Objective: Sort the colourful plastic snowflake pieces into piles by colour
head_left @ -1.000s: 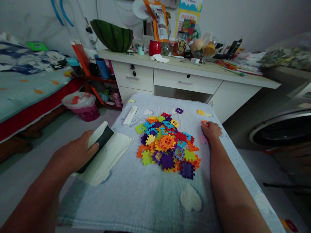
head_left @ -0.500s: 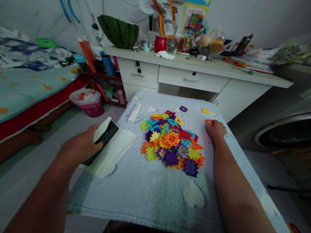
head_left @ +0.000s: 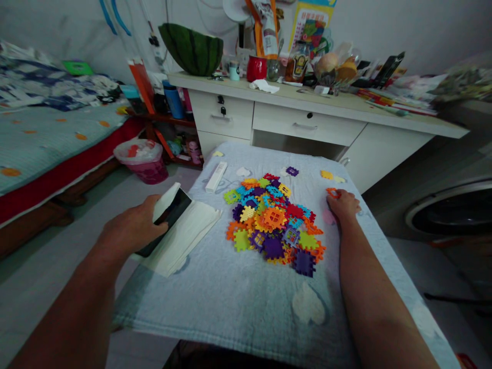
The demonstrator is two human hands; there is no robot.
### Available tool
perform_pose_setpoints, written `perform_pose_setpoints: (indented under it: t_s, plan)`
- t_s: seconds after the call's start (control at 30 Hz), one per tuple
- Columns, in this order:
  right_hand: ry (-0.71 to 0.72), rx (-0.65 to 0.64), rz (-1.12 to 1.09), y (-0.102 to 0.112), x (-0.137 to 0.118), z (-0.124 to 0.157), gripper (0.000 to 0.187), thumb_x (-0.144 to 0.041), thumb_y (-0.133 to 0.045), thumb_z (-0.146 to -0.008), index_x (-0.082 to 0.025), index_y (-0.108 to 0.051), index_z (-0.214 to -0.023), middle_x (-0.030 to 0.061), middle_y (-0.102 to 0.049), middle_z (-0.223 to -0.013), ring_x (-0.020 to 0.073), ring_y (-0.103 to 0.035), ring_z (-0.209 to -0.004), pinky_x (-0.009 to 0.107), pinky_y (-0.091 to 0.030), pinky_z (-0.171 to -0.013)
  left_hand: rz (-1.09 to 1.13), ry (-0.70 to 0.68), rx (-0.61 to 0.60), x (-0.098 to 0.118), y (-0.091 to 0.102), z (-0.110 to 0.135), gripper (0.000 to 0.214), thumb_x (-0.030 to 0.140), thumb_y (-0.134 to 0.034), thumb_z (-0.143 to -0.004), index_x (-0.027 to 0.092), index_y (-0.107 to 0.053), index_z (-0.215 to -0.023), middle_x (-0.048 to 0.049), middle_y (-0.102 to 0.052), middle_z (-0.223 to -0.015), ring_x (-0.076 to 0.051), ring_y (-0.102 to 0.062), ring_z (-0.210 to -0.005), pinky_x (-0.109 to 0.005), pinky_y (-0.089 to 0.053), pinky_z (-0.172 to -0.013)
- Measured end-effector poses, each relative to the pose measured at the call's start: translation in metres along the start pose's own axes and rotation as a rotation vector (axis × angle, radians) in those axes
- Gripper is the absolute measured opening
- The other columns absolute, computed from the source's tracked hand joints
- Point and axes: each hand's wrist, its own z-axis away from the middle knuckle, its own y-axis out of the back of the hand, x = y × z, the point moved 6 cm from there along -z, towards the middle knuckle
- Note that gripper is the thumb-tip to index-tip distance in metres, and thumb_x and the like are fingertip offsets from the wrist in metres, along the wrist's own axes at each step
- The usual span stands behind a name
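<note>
My left hand (head_left: 134,225) is closed around a black-screened phone (head_left: 171,211), with something white along its upper edge. Beneath the phone lies a folded white tissue (head_left: 188,236) on the table's left side. At the right, my right hand (head_left: 343,204) rests on the cloth, its fingers closed on an orange interlocking plastic piece (head_left: 332,192). Between both hands sits a heap of interlocking plastic pieces (head_left: 273,218) in orange, purple, yellow, green, blue and red. A purple piece (head_left: 292,171) and a yellow piece (head_left: 326,175) lie apart, behind the heap.
A pale blue cloth (head_left: 246,297) covers the table, with a long white box (head_left: 216,177) at its back left. Behind stands a white desk (head_left: 307,125) bearing a watermelon half (head_left: 191,50) and jars. A pink bin (head_left: 142,161) is left; a washing machine (head_left: 449,205) is right.
The whole view has shifted slightly, so everything appears a little further right. Both hands keep their hold, and the heap looks the same.
</note>
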Motion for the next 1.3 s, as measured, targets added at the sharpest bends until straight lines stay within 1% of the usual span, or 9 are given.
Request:
perform_pose_setpoints:
  t_s: [0.17, 0.27, 0.37, 0.43, 0.57, 0.77, 0.93, 1.1, 1.3]
  plan:
    - [0.004, 0.001, -0.003, 0.001, 0.0, 0.001, 0.055, -0.045, -0.055, -0.084, -0.02, -0.058, -0.132, 0.0187, -0.052, -0.133, 0.0397, -0.047, -0.123, 0.058, -0.035, -0.101, 0.016, -0.022, -0.009, -0.002, -0.002, -0.003, 0.075, 0.051, -0.046, -0.083, 0.016, -0.028, -0.146, -0.0194, -0.067, -0.114, -0.033, -0.067, -0.094, -0.037, -0.048, -0.071]
    - [0.005, 0.004, -0.005, 0.001, 0.0, 0.001, 0.055, -0.045, -0.055, -0.084, -0.021, -0.058, -0.133, 0.0183, -0.052, -0.133, 0.039, -0.047, -0.123, 0.058, -0.035, -0.101, 0.025, -0.023, 0.059, -0.004, 0.002, -0.003, 0.071, 0.049, -0.042, -0.084, 0.016, -0.03, -0.145, -0.0192, -0.067, -0.114, -0.033, -0.067, -0.093, -0.037, -0.048, -0.073]
    - [0.005, 0.004, -0.002, 0.001, -0.001, 0.001, 0.054, -0.044, -0.056, -0.083, -0.021, -0.059, -0.132, 0.018, -0.053, -0.132, 0.0388, -0.046, -0.123, 0.058, -0.035, -0.101, 0.043, -0.029, 0.123, -0.005, 0.007, -0.002, 0.062, 0.044, -0.032, -0.089, 0.015, -0.035, -0.144, -0.0172, -0.069, -0.102, -0.032, -0.068, -0.087, -0.037, -0.048, -0.073]
    - [0.004, 0.003, -0.001, 0.001, -0.002, 0.002, 0.053, -0.044, -0.056, -0.084, -0.021, -0.059, -0.131, 0.0182, -0.053, -0.132, 0.0389, -0.046, -0.123, 0.058, -0.035, -0.101, 0.057, -0.033, 0.146, -0.005, 0.009, -0.001, 0.06, 0.041, -0.026, -0.09, 0.014, -0.039, -0.142, -0.0163, -0.07, -0.097, -0.032, -0.067, -0.084, -0.038, -0.048, -0.073]
    - [0.003, -0.002, -0.004, 0.001, -0.002, 0.002, 0.053, -0.045, -0.055, -0.084, -0.021, -0.059, -0.131, 0.0182, -0.052, -0.133, 0.0398, -0.045, -0.124, 0.058, -0.034, -0.101, 0.12, -0.045, 0.175, -0.008, 0.01, -0.001, 0.059, 0.039, -0.021, -0.091, 0.013, -0.045, -0.139, -0.0146, -0.069, -0.097, -0.03, -0.066, -0.086, -0.038, -0.048, -0.078]
    - [0.004, -0.008, -0.009, 0.0, -0.001, 0.001, 0.054, -0.045, -0.054, -0.084, -0.021, -0.058, -0.132, 0.0181, -0.051, -0.134, 0.0404, -0.044, -0.126, 0.058, -0.033, -0.103, 0.233, -0.057, 0.172, -0.014, 0.008, -0.002, 0.058, 0.04, -0.024, -0.091, 0.016, -0.048, -0.137, -0.0091, -0.069, -0.09, -0.025, -0.065, -0.077, -0.033, -0.048, -0.07]
    - [0.003, -0.009, -0.007, 0.0, -0.001, 0.002, 0.054, -0.045, -0.054, -0.083, -0.021, -0.058, -0.132, 0.0182, -0.05, -0.134, 0.0399, -0.043, -0.126, 0.058, -0.032, -0.103, 0.32, -0.103, 0.191, -0.017, 0.005, -0.006, 0.057, 0.041, -0.026, -0.089, 0.017, -0.052, -0.134, -0.0075, -0.07, -0.095, -0.024, -0.066, -0.082, -0.031, -0.048, -0.071]
    - [0.005, -0.012, -0.012, 0.001, -0.001, 0.003, 0.053, -0.045, -0.055, -0.083, -0.021, -0.059, -0.131, 0.0179, -0.051, -0.134, 0.0394, -0.044, -0.125, 0.058, -0.032, -0.103, 0.327, -0.105, 0.189, -0.019, 0.004, -0.008, 0.059, 0.042, -0.029, -0.087, 0.016, -0.052, -0.135, -0.0072, -0.07, -0.095, -0.024, -0.066, -0.083, -0.032, -0.048, -0.072]
    - [0.003, -0.007, -0.021, -0.001, 0.0, 0.001, 0.052, -0.044, -0.055, -0.083, -0.022, -0.061, -0.129, 0.0176, -0.051, -0.134, 0.0388, -0.043, -0.125, 0.058, -0.031, -0.103, 0.338, -0.085, 0.154, -0.013, 0.01, -0.002, 0.058, 0.044, -0.032, -0.086, 0.018, -0.051, -0.133, -0.006, -0.071, -0.092, -0.022, -0.065, -0.076, -0.03, -0.047, -0.067]
